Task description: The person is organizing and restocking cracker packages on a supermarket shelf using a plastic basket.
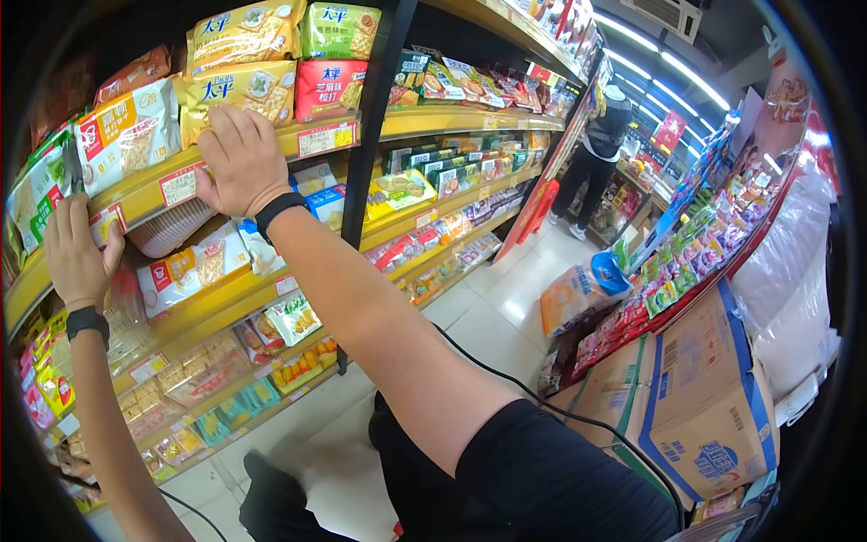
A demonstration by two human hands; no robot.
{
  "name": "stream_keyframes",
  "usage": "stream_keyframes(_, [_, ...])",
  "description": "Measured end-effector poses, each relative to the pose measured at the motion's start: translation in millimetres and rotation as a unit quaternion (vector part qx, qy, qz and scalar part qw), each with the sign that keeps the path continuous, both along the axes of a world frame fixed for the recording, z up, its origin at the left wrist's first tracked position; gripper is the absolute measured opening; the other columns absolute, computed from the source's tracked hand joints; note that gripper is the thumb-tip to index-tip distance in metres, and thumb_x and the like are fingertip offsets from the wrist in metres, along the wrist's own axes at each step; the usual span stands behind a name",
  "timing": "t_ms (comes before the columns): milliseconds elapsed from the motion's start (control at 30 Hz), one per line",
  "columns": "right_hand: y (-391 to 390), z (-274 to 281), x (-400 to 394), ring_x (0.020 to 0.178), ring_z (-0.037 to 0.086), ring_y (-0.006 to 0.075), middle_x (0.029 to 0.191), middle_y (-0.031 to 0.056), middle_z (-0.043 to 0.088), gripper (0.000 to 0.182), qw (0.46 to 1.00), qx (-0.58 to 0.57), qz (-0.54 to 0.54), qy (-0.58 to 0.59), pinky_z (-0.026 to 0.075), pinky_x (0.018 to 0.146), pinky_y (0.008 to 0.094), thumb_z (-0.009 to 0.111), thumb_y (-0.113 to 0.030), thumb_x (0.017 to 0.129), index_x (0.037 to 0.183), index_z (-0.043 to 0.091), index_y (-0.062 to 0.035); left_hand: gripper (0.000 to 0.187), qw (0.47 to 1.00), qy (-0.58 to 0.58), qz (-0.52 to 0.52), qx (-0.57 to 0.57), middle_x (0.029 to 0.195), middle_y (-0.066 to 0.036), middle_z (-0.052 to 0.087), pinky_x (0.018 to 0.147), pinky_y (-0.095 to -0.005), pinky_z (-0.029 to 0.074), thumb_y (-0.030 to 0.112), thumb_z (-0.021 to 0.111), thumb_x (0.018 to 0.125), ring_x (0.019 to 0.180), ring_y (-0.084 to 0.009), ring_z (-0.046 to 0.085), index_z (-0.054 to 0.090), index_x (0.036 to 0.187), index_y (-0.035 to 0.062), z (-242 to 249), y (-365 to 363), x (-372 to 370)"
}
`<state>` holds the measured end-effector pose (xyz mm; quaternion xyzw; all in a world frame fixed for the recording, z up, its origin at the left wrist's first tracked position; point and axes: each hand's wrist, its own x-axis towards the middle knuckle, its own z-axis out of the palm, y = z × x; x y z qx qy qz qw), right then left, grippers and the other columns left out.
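Observation:
My right hand (242, 161) rests on the yellow edge of an upper shelf (149, 194), its fingers reaching over toward the yellow cracker packs (237, 93). Farther left, my left hand (81, 251) lies on the same shelf edge, fingers apart, beside a white and green pack (41, 194). Between the two hands stands a white and orange pack (131, 135). Neither hand holds anything. Both wrists wear dark bands. A red pack (331, 88) stands right of the yellow ones, under a green pack (340, 32).
Lower shelves hold more packaged snacks (194, 269). A black post (372, 154) divides the shelving. In the aisle stands a person (603, 135) in dark clothes. Cardboard boxes (704, 388) and a large orange and blue bag (582, 291) are at the right. A black cable (542, 402) crosses behind my arm.

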<state>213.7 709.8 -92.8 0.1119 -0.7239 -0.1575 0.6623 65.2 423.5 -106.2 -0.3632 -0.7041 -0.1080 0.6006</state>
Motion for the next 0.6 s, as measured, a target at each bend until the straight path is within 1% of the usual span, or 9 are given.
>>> stream_keyframes(133, [1, 1, 0, 0.13, 0.052, 0.0365, 0.13, 0.0203, 0.061, 0.045, 1.0, 0.0, -0.001, 0.0, 0.037, 0.114, 0.051, 0.066, -0.037, 0.079, 0.11, 0.063, -0.0052, 0.047, 1.0, -0.012, -0.005, 0.0, 0.121, -0.018, 0.061, 0.098, -0.0476, 0.047, 0.032, 0.068, 0.09, 0.111, -0.0398, 0.058, 0.058, 0.126, 0.0028, 1, 1, 3])
stream_keyframes(300, [2, -2, -1, 0.13, 0.052, 0.0365, 0.131, 0.0206, 0.06, 0.045, 1.0, -0.003, 0.003, -0.003, 0.037, 0.114, 0.0511, 0.066, -0.037, 0.08, 0.111, 0.063, -0.0054, 0.047, 1.0, 0.017, -0.024, 0.01, 0.121, -0.019, 0.061, 0.098, -0.0474, 0.047, 0.033, 0.068, 0.091, 0.111, -0.04, 0.058, 0.059, 0.125, 0.003, 2, 1, 6])
stream_keyframes(400, [3, -1, -3, 0.13, 0.053, 0.0359, 0.132, 0.0198, 0.061, 0.044, 1.0, -0.004, 0.003, -0.008, 0.038, 0.113, 0.0516, 0.065, -0.038, 0.081, 0.11, 0.064, -0.0056, 0.046, 1.0, 0.012, -0.014, 0.004, 0.121, -0.019, 0.061, 0.098, -0.0473, 0.047, 0.034, 0.068, 0.091, 0.111, -0.0401, 0.058, 0.059, 0.125, 0.0035, 3, 0, 8])
stream_keyframes(467, [3, -1, -4, 0.129, 0.054, 0.0352, 0.131, 0.0186, 0.062, 0.043, 1.0, 0.002, -0.002, 0.005, 0.038, 0.112, 0.0521, 0.064, -0.039, 0.082, 0.109, 0.065, -0.0058, 0.047, 1.0, 0.004, -0.004, -0.004, 0.121, -0.018, 0.062, 0.098, -0.0468, 0.047, 0.035, 0.068, 0.091, 0.111, -0.0391, 0.059, 0.06, 0.125, 0.0039, 5, 0, 11])
stream_keyframes(533, [3, -2, -6, 0.127, 0.055, 0.0347, 0.129, 0.0174, 0.062, 0.042, 1.0, 0.0, 0.001, 0.013, 0.039, 0.111, 0.052, 0.063, -0.04, 0.082, 0.107, 0.065, -0.0062, 0.05, 0.999, 0.032, -0.015, 0.004, 0.119, -0.015, 0.063, 0.095, -0.0442, 0.048, 0.037, 0.071, 0.087, 0.107, -0.0353, 0.061, 0.061, 0.124, 0.005, 7, 1, 13])
stream_keyframes(600, [4, -1, -7, 0.126, 0.055, 0.0346, 0.127, 0.0167, 0.063, 0.041, 1.0, 0.013, -0.002, 0.024, 0.039, 0.111, 0.0517, 0.064, -0.04, 0.082, 0.107, 0.065, -0.0066, 0.05, 0.999, 0.039, -0.011, 0.003, 0.118, -0.014, 0.064, 0.094, -0.044, 0.049, 0.038, 0.071, 0.087, 0.106, -0.0342, 0.062, 0.061, 0.123, 0.0052, 7, 1, 13])
